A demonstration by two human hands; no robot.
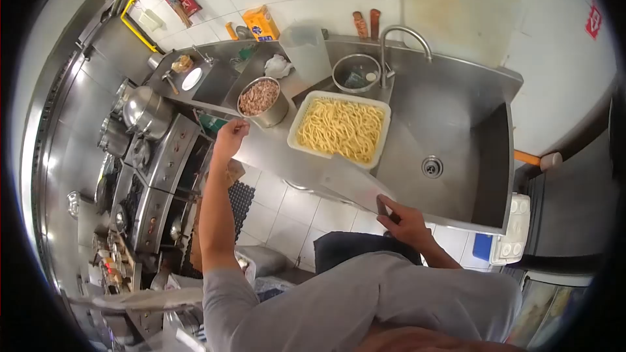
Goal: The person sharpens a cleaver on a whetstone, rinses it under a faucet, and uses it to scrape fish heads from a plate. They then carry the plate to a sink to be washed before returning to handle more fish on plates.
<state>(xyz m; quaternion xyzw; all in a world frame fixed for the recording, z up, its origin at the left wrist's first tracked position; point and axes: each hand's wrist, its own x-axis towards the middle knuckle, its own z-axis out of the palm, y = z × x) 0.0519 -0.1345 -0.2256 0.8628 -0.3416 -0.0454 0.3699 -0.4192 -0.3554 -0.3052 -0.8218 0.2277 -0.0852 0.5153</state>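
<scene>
My right hand [405,223] grips the dark handle of a broad-bladed cleaver [352,184]. Its blade points left and overlaps the front edge of the steel counter in this view. Just beyond the blade tip sits a white perforated tray [301,146] full of thick yellow noodles [342,127]. Left of the tray, a steel pot [276,116] holds chopped brownish-pink meat [259,96]. My left hand [231,137] hovers close to the pot's near left side, its fingers curled together; I cannot tell whether anything is pinched in them.
A sink [450,137] with a curved faucet [405,31] lies to the right. Behind the tray stand a metal bowl [357,73] and a clear plastic container [306,52]. A white cutting board [460,10] leans against the wall. The stove [166,182] is on the left.
</scene>
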